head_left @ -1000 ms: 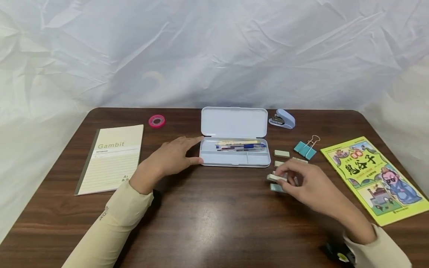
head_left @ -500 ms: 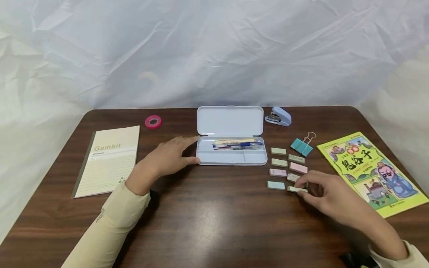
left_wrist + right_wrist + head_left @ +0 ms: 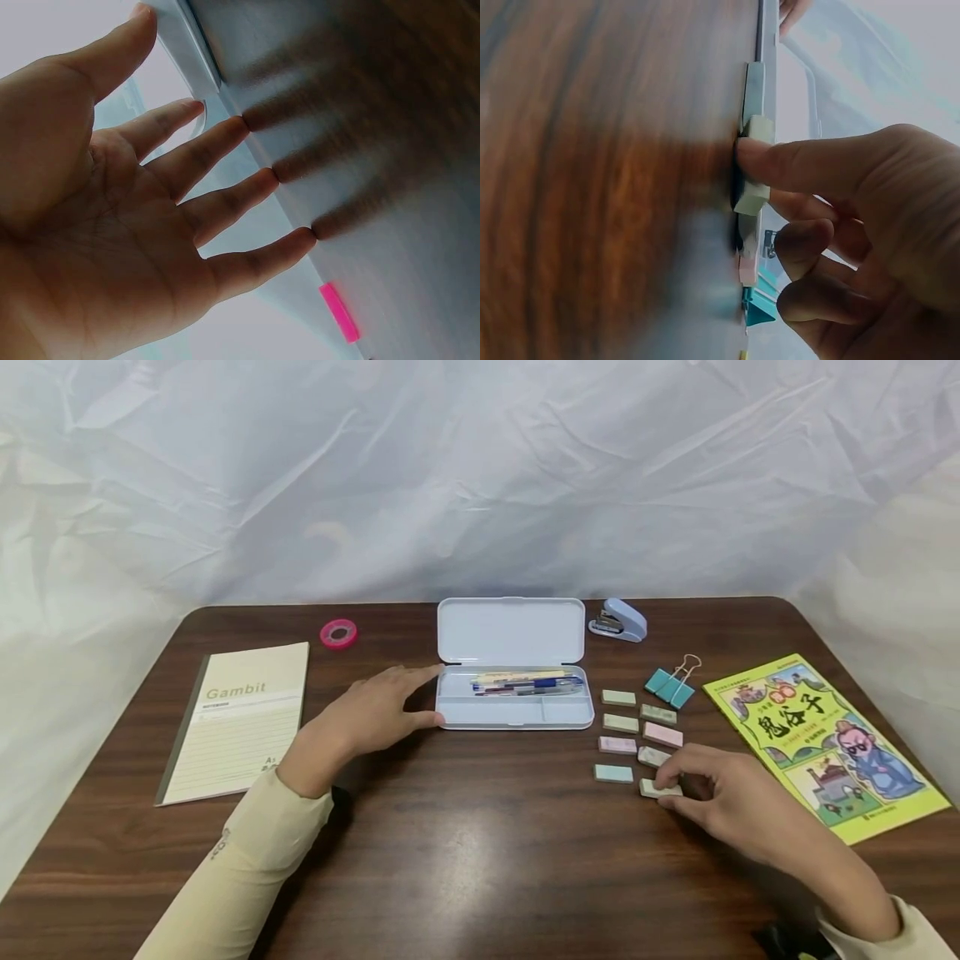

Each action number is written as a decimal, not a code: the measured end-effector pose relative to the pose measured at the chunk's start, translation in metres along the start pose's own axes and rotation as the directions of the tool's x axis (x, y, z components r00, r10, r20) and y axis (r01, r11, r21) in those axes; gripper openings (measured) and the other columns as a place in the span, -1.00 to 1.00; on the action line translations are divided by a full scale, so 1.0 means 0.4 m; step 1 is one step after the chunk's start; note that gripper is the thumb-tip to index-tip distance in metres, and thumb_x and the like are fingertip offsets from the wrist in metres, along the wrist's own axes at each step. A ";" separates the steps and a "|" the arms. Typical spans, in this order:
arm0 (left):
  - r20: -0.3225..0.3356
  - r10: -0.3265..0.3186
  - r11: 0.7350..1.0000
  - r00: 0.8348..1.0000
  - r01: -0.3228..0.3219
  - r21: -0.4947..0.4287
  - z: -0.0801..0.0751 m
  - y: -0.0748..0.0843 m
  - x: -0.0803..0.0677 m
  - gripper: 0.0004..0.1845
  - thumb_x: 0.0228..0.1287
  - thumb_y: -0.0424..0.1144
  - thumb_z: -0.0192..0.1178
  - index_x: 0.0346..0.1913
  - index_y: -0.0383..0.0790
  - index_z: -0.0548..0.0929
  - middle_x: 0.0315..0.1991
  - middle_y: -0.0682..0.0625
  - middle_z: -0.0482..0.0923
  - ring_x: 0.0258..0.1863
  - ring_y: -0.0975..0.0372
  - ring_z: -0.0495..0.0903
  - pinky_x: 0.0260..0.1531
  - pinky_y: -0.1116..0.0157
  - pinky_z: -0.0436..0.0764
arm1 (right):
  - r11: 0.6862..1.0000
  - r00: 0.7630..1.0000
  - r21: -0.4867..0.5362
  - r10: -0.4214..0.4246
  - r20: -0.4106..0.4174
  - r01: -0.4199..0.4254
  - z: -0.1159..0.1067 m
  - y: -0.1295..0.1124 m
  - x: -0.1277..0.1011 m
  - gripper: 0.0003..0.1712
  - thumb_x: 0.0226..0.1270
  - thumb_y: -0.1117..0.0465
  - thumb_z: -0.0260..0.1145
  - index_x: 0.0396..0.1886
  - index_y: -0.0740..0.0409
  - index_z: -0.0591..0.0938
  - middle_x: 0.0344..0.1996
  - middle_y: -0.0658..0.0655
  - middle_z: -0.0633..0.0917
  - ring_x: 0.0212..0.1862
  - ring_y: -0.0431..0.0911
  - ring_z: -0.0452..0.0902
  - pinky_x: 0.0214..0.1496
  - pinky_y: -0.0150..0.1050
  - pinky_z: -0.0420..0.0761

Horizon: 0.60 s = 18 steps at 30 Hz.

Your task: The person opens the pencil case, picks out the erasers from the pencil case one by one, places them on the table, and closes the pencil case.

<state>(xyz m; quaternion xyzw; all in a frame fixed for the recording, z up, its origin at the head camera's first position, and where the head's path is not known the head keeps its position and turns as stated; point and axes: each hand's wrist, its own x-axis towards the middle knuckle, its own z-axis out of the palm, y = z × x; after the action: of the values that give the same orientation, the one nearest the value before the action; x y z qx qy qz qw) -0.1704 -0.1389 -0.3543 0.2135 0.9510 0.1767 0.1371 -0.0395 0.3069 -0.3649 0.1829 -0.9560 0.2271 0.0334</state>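
Observation:
My right hand (image 3: 738, 793) pinches a pale green eraser (image 3: 654, 789) between thumb and forefinger, at the near end of the right-hand row. In the right wrist view the thumb lies across that eraser (image 3: 753, 198). Beside it are several more erasers in two rows, among them a light blue eraser (image 3: 613, 773), a lilac one and a pink eraser (image 3: 663, 734). My left hand (image 3: 382, 706), fingers spread, has its thumb and forefinger at the left edge of an open white pencil case (image 3: 512, 631). Several pens (image 3: 525, 683) lie in its rear compartment.
A light blue stapler (image 3: 621, 621) and a teal binder clip (image 3: 670, 686) lie behind the erasers. On the right is a yellow-green book (image 3: 828, 747). A notebook (image 3: 236, 727) and a pink tape roll (image 3: 339, 633) are on the left of the brown table (image 3: 450, 860).
My right hand has carried the pale green eraser right and down to the near end of the right row. The left hand stays at the pencil case. The view has shifted slightly.

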 end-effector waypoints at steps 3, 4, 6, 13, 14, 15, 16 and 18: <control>0.019 -0.004 1.000 1.000 0.004 -0.010 -0.024 0.031 -0.019 -0.14 0.67 0.16 0.36 0.85 0.06 0.30 0.78 -0.14 0.41 0.82 -0.29 0.25 0.66 -0.55 0.30 | 0.999 1.000 0.032 -0.005 0.012 0.005 0.002 0.001 0.001 -0.53 0.21 0.40 0.77 -0.25 -0.28 0.77 -0.38 -0.30 0.61 -0.38 -0.46 0.31 -0.39 -0.39 0.35; 0.020 -0.007 1.000 1.000 0.007 -0.010 -0.024 0.035 -0.021 -0.15 0.68 0.15 0.35 0.85 0.04 0.30 0.78 -0.14 0.41 0.83 -0.29 0.25 0.67 -0.54 0.29 | 0.999 1.000 0.035 -0.007 0.013 0.007 0.002 0.002 0.002 -0.52 0.20 0.41 0.77 -0.26 -0.29 0.77 -0.38 -0.31 0.62 -0.38 -0.46 0.32 -0.40 -0.39 0.35; 0.022 -0.013 1.000 1.000 0.013 -0.008 -0.026 0.038 -0.023 -0.16 0.69 0.13 0.35 0.85 0.03 0.30 0.78 -0.15 0.41 0.83 -0.30 0.24 0.68 -0.54 0.28 | 0.999 1.000 0.041 -0.015 0.012 0.014 0.003 0.003 0.003 -0.51 0.19 0.42 0.77 -0.26 -0.29 0.77 -0.38 -0.32 0.63 -0.38 -0.46 0.32 -0.41 -0.39 0.36; 0.016 -0.012 1.000 1.000 0.012 -0.008 -0.025 0.036 -0.023 -0.16 0.69 0.12 0.35 0.85 0.02 0.31 0.79 -0.16 0.39 0.82 -0.32 0.23 0.67 -0.55 0.28 | 0.998 1.000 0.057 -0.026 0.010 0.026 0.003 0.005 0.003 -0.50 0.18 0.43 0.77 -0.26 -0.30 0.77 -0.35 -0.33 0.65 -0.37 -0.47 0.35 -0.42 -0.40 0.41; 0.018 -0.012 1.000 1.000 0.012 -0.009 -0.025 0.036 -0.023 -0.16 0.69 0.12 0.35 0.85 0.02 0.31 0.79 -0.15 0.39 0.82 -0.32 0.23 0.67 -0.55 0.28 | 0.998 1.000 0.062 -0.023 0.014 0.023 0.003 0.005 0.003 -0.50 0.19 0.43 0.77 -0.25 -0.30 0.77 -0.34 -0.32 0.65 -0.37 -0.47 0.36 -0.42 -0.40 0.42; 0.020 -0.012 1.000 1.000 0.012 -0.008 -0.026 0.036 -0.023 -0.16 0.70 0.13 0.34 0.85 0.02 0.30 0.79 -0.16 0.39 0.82 -0.32 0.23 0.67 -0.56 0.28 | 0.998 1.000 0.066 -0.022 0.020 0.021 0.003 0.006 0.002 -0.51 0.20 0.43 0.76 -0.25 -0.30 0.77 -0.34 -0.32 0.65 -0.37 -0.46 0.36 -0.42 -0.40 0.42; 0.024 -0.013 1.000 1.000 0.013 -0.007 -0.025 0.035 -0.022 -0.16 0.70 0.13 0.34 0.85 0.02 0.30 0.79 -0.16 0.39 0.83 -0.32 0.23 0.67 -0.56 0.27 | 0.998 0.999 0.067 -0.020 0.024 0.019 0.002 0.006 0.002 -0.51 0.20 0.43 0.76 -0.25 -0.30 0.77 -0.34 -0.32 0.65 -0.37 -0.46 0.36 -0.42 -0.39 0.41; 0.029 -0.016 1.000 0.999 0.016 -0.005 -0.026 0.037 -0.021 -0.16 0.70 0.14 0.34 0.85 0.02 0.29 0.79 -0.16 0.38 0.83 -0.31 0.23 0.67 -0.56 0.27 | 0.997 0.999 0.072 -0.017 0.036 0.014 0.001 0.007 0.001 -0.51 0.21 0.42 0.76 -0.23 -0.30 0.77 -0.33 -0.32 0.64 -0.37 -0.46 0.36 -0.42 -0.39 0.41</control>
<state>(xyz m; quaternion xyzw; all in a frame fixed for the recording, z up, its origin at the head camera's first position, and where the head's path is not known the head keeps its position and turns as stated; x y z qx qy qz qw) -0.1613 -0.1331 -0.3374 0.2080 0.9501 0.1749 0.1530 -0.0410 0.3090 -0.3663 0.1953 -0.9462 0.2576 0.0113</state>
